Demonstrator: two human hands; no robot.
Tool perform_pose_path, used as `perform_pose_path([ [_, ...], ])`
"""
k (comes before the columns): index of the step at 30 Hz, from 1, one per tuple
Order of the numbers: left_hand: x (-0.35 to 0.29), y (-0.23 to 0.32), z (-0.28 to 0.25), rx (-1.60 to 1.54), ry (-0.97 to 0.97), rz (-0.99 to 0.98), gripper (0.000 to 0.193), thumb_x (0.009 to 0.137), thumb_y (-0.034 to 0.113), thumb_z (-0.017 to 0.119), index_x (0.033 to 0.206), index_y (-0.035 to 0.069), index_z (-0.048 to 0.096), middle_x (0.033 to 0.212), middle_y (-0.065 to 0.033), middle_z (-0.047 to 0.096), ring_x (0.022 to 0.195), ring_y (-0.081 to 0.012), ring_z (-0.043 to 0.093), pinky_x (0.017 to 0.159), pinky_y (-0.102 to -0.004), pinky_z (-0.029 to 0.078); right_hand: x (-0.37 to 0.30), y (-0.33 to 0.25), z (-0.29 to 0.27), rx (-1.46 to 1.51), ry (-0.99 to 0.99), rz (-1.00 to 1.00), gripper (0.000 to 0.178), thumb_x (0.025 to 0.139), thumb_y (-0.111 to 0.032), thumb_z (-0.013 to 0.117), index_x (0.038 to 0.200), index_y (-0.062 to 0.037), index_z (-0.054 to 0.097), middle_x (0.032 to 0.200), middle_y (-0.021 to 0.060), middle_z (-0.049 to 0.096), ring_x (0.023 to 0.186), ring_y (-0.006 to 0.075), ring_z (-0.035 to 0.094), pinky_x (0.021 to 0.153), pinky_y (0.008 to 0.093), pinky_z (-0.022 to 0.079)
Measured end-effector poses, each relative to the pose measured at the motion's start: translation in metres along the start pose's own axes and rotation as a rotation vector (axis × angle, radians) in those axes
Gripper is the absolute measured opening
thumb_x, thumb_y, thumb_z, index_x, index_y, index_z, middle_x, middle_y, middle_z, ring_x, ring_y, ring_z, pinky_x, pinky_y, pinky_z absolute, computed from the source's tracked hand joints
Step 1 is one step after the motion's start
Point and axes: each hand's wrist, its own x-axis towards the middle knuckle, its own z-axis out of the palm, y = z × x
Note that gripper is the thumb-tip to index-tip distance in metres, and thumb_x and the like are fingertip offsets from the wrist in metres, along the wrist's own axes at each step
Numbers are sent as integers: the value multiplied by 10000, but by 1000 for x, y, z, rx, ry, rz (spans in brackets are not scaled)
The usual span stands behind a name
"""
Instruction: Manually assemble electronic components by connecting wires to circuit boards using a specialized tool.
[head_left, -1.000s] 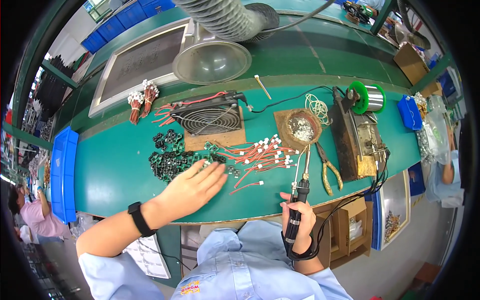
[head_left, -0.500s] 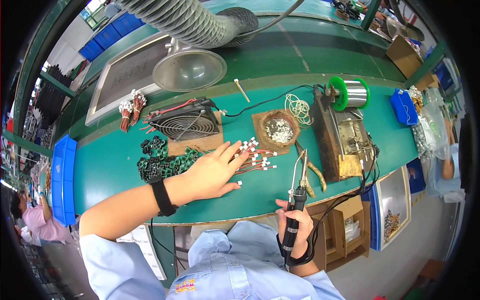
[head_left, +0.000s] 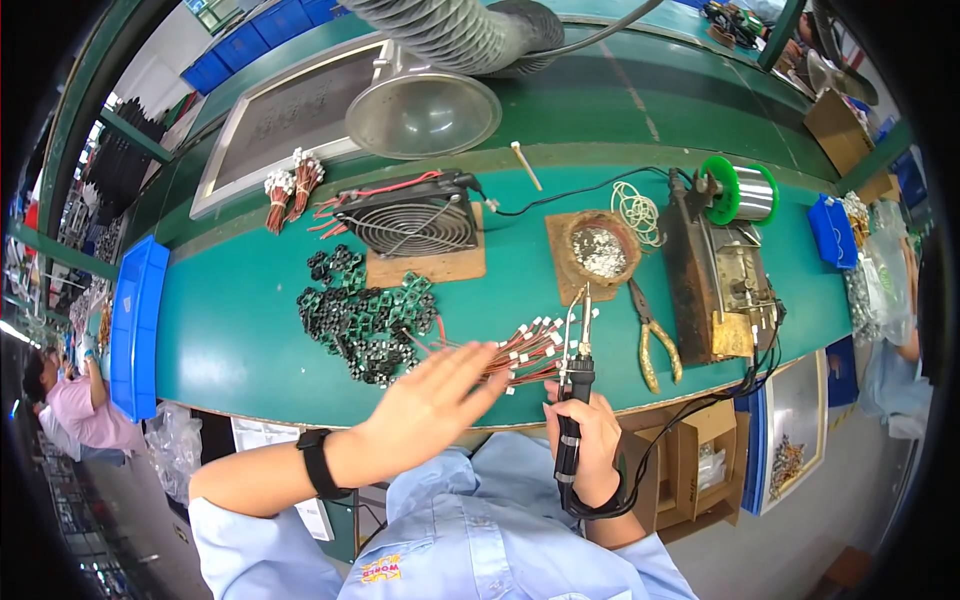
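Observation:
My left hand (head_left: 430,405) stretches flat with fingers extended, its fingertips over the left ends of a bunch of red wires with white connectors (head_left: 535,348) near the front edge. It grips nothing that I can see. My right hand (head_left: 590,435) is closed round the black handle of a soldering iron (head_left: 579,376), held upright with its tip pointing away from me, just right of the wires. Beyond the tip is a round pot (head_left: 577,268) with whitish bits inside, on a brown board. Left of the wires lies a pile of small black and green parts (head_left: 355,325).
Pliers (head_left: 656,345) lie right of the pot, beside a dark metal box (head_left: 693,290) and a solder spool (head_left: 745,193). A fan (head_left: 415,225) stands behind the pile. An extraction hood (head_left: 425,115) hangs above. A blue tray (head_left: 140,325) sits at the left edge.
My left hand has come back toward me, and the bunch of wires now lies nearer the front edge. The soldering iron has shifted left relative to the pot. The whole view has shifted slightly.

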Motion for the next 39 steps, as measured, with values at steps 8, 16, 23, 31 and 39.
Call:
perform_pose_path([
  [8,-27,-54,-13,-106,95,-328,208,681,41,596,888,33,615,877,-100,517,800,-263,507,695,-346,428,10,-4,7,-126,-35,-39,351,614,92,668,889,-63,513,859,131,632,684,284,581,622,348,464],
  [16,-18,-67,-29,-76,126,-144,157,667,14,654,813,50,607,805,-76,492,750,-271,493,654,-343,415,5,-38,-2,-37,145,67,376,603,84,676,900,-83,518,905,134,655,750,256,605,658,321,470],
  [23,-47,-25,-36,-1035,-107,-441,97,772,77,640,825,20,582,745,-72,563,688,-214,574,623,-313,458,47,-77,28,17,-165,-180,368,695,81,680,898,-126,452,908,142,651,777,256,644,728,334,479],
  [31,-79,0,-9,-1347,337,-570,201,757,27,664,920,-28,559,809,-85,597,717,-163,599,634,-280,490,39,-75,51,220,-265,-165,410,668,59,722,916,-129,456,838,114,650,785,256,644,626,330,497],
  [39,-82,-3,-7,-911,407,-483,170,697,-6,678,844,13,594,823,-102,604,664,-198,586,587,-286,457,33,-77,48,296,-271,19,402,663,72,715,917,-112,464,809,97,642,699,230,619,591,316,492],
])
